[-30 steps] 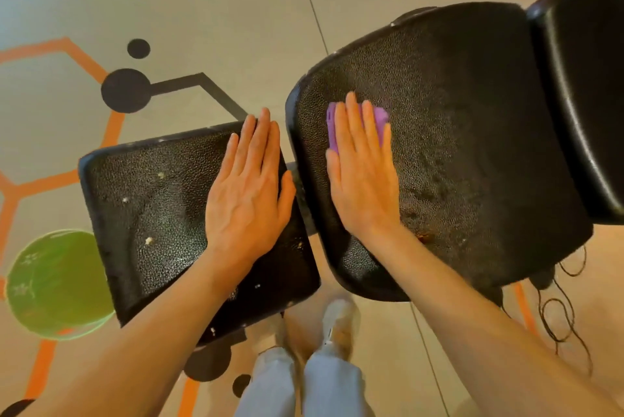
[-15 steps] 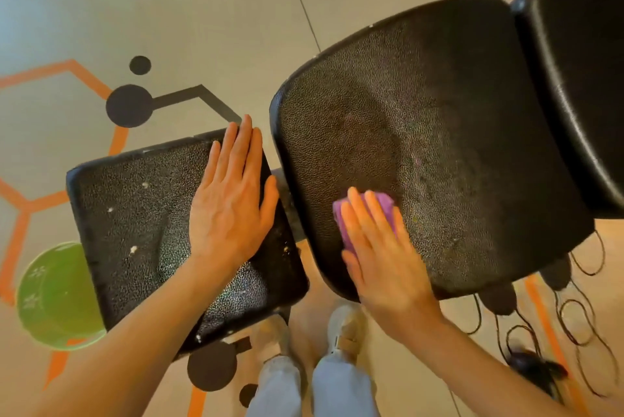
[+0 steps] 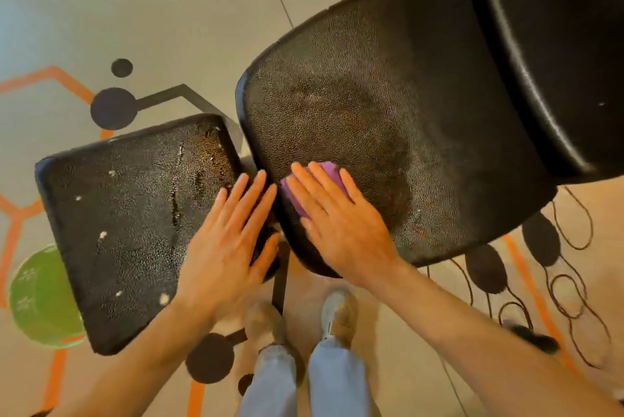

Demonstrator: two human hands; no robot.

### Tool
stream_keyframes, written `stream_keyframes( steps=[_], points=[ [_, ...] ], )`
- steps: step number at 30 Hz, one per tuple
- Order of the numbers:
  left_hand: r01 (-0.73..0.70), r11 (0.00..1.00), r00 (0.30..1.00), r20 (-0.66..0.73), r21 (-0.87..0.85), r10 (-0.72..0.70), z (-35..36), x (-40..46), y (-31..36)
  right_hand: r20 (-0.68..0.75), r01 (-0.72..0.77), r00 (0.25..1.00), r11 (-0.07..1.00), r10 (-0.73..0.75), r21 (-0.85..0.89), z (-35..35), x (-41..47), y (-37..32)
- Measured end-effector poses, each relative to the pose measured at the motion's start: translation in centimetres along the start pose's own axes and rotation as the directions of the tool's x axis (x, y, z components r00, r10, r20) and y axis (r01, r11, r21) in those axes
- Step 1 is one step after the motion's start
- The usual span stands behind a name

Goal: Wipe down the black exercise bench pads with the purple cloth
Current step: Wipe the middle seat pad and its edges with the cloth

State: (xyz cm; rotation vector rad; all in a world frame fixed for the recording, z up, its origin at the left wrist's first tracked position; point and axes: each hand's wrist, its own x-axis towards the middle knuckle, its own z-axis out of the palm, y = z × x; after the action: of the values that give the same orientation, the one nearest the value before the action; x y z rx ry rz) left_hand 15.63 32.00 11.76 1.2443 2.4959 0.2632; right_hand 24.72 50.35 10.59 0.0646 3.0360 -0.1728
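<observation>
Under the right hand (image 3: 341,227) lies the purple cloth (image 3: 329,177), pressed flat against the near left part of the large black bench pad (image 3: 398,119). Its fingers are straight and spread over the cloth, not curled round it, so only the cloth's far edge and left side show past the fingertips. Just left of that hand, across the narrow gap between the pads, the left hand (image 3: 229,248) rests palm down on the near right corner of the smaller black pad (image 3: 128,224), fingers straight and holding nothing; its fingertips reach close to the pad's right edge. Pale specks and a few scuffed streaks mark the smaller pad's pebbled surface to the left of the left hand. Beyond the right hand, the large pad shows a duller, blotchy patch across its middle. Farther right of that hand, a third, glossy black pad (image 3: 553,55) adjoins the large one. Below the wrists, two light-blue trouser legs (image 3: 304,383) and pale shoes (image 3: 339,312) stand on the patterned floor (image 3: 135,11). Far left of the left hand sits a green circle (image 3: 40,298), partly hidden by the smaller pad. Right of the right forearm, thin dark cords (image 3: 574,288) loop over the floor.
</observation>
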Motion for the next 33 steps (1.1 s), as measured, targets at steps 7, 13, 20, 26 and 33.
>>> stream_keyframes(
  steps=[7, 13, 20, 26, 33],
  points=[
    [-0.003, 0.997, 1.000, 0.028, 0.076, 0.001, 0.0, 0.0, 0.3, -0.126, -0.610, 0.778, 0.788, 0.616, 0.083, -0.5, 0.6, 1.5],
    [0.012, 0.997, 0.998, 0.056, 0.076, -0.016, -0.5, 0.1, 0.4, -0.005, -0.157, 0.988, 0.987, 0.157, -0.023, -0.2, -2.4, 2.3],
    [0.018, 0.994, 0.998, 0.059, 0.109, -0.024, -0.5, 0.2, 0.6, -0.094, -0.523, 0.845, 0.850, 0.527, 0.070, 0.1, -3.0, -2.2],
    [0.017, 0.994, 0.999, 0.048, 0.105, -0.022, -0.5, 0.2, 0.6, -0.021, -0.405, 0.914, 0.909, 0.405, -0.099, -1.7, -5.8, 6.9],
    [0.028, 0.995, 0.999, 0.028, 0.095, -0.031, -0.4, 0.2, 1.0, 0.007, -0.452, 0.891, 0.885, 0.454, 0.110, -0.3, -5.0, -4.5]
  ],
)
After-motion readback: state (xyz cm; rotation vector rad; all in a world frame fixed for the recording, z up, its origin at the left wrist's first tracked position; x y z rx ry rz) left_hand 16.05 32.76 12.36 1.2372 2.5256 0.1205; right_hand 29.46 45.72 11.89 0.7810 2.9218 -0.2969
